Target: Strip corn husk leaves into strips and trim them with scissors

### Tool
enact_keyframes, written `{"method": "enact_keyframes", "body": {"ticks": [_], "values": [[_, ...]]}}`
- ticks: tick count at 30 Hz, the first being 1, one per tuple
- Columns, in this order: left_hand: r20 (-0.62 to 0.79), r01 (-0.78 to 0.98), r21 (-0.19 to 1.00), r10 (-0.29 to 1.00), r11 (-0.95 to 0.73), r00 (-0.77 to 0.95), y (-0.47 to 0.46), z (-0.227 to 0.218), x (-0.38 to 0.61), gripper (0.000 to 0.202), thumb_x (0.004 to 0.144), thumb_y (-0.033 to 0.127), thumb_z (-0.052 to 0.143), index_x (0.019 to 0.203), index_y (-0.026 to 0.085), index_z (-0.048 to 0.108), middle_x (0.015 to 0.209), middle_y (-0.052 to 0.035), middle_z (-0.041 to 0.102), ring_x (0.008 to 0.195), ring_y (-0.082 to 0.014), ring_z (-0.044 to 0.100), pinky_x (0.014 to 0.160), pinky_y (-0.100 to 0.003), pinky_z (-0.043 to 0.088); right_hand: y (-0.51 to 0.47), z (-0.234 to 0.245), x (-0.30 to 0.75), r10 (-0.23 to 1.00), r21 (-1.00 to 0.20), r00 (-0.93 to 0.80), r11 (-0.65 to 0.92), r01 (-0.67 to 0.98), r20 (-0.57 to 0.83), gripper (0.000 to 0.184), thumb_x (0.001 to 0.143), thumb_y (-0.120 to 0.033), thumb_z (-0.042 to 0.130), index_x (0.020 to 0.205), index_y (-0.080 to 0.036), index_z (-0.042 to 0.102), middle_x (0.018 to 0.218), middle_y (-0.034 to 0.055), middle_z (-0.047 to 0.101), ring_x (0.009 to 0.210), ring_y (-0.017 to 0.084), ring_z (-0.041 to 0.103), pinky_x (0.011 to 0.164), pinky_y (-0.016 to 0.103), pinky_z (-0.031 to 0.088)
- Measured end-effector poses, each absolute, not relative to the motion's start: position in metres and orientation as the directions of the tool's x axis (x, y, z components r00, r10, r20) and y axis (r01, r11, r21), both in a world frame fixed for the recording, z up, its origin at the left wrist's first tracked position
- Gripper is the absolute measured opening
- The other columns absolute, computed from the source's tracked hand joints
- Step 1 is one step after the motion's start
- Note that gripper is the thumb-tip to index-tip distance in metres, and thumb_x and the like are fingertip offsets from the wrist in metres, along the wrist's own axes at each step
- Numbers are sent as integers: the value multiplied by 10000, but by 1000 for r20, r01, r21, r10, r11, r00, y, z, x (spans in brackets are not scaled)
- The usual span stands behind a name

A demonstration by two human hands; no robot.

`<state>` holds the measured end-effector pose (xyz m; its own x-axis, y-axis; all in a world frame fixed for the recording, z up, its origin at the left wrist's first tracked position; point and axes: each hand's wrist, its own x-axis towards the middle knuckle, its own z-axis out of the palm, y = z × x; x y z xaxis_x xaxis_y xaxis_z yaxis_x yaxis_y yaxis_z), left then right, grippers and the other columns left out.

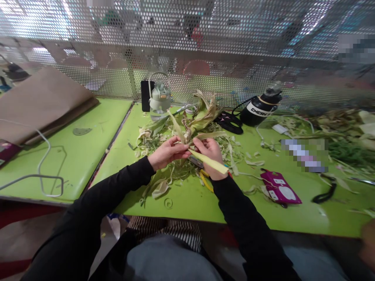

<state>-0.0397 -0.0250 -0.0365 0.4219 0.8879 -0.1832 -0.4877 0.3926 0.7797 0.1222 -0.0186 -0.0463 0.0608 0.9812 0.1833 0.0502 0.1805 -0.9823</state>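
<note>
My left hand [169, 152] is closed, thumb and fingers pinching a corn husk [208, 160] near its middle. Close beside it, my right hand [208, 150] also pinches the husk between thumb and fingers. One pale yellow-green strip slants down to the right across my right wrist, and other strips stick up between the fingertips. Beneath my hands lie pliers [206, 180] with yellow and red handles, partly covered. Shredded husk bits [164, 136] spread around both hands. Just beyond them is a heap of dried husks [205, 111].
A pale green bottle [159, 99], a phone [145, 95], black-handled scissors [230, 123] and a black bottle [259, 109] stand or lie at the back. On the right are a purple pouch-like item [280, 187] and more husks [340, 125]. Brown paper [43, 101] covers the far left. A perforated metal screen [175, 39] rises behind.
</note>
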Motion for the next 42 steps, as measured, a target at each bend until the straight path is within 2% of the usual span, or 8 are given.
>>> {"method": "enact_keyframes", "body": {"ticks": [6, 11, 16, 27, 31, 35, 39, 42], "values": [[-152, -463, 825, 918, 322, 367, -29, -34, -36, 114, 827, 40, 643, 907, 109, 599, 752, -5, 701, 635, -68, 676, 712, -211, 572, -19, -48, 124, 978, -978, -62, 201, 61, 197, 264, 771, -434, 713, 890, -226, 602, 834, -9, 643, 702, 127, 604, 643, 263, 520], [-191, -449, 836, 934, 316, 302, -26, -33, -37, 176, 860, 19, 594, 773, 134, 492, 650, 14, 653, 560, -63, 654, 672, -205, 562, -18, -54, 130, 947, -942, -253, 256, 215, 199, 290, 778, -318, 711, 1032, -222, 608, 989, 28, 670, 827, 161, 630, 716, 300, 533], [-145, -437, 863, 952, 255, 270, -26, -30, -40, 142, 876, 32, 590, 873, 141, 500, 678, 19, 663, 579, -64, 663, 677, -210, 565, -16, -54, 133, 914, -927, -357, 290, 238, 194, 292, 829, -305, 665, 1104, -231, 602, 1052, 45, 679, 942, 191, 635, 774, 327, 535], [-25, -155, 986, 978, 58, 208, -23, -32, -40, 94, 845, 77, 630, 838, 142, 562, 643, 34, 618, 519, -87, 635, 530, -207, 544, -15, -57, 131, 921, -951, -359, 233, 202, 149, 198, 821, -361, 659, 974, -239, 633, 822, -6, 650, 774, 178, 616, 676, 311, 514], [18, -107, 994, 977, 5, 213, -22, -34, -41, 88, 846, 99, 642, 839, 140, 565, 637, 30, 613, 518, -87, 623, 477, -183, 505, -20, -48, 130, 929, -951, -345, 216, 220, 131, 219, 816, -355, 666, 994, -236, 618, 833, -9, 645, 743, 166, 610, 664, 305, 513], [-35, -173, 982, 970, 79, 240, -20, -31, -42, 77, 873, 101, 616, 847, 134, 551, 642, 31, 630, 519, -69, 627, 514, -171, 507, -23, -40, 128, 940, -956, -320, 191, 221, 114, 264, 812, -406, 683, 996, -228, 618, 881, -3, 654, 727, 145, 606, 645, 280, 506], [-83, -285, 942, 945, 178, 316, -17, -32, -43, 52, 885, 107, 613, 878, 123, 564, 698, 9, 674, 592, -76, 672, 601, -186, 533, -23, -40, 126, 974, -967, -146, 195, 163, 172, 278, 780, -440, 724, 919, -215, 638, 694, -41, 589, 577, 104, 518, 526, 235, 437], [-70, -327, 927, 940, 185, 333, -16, -36, -44, 102, 847, 85, 655, 912, 119, 585, 744, 5, 688, 636, -80, 686, 660, -209, 555, -22, -41, 126, 975, -969, -49, 221, 107, 217, 307, 773, -467, 731, 920, -205, 663, 669, -42, 580, 544, 93, 481, 495, 230, 413]]}}
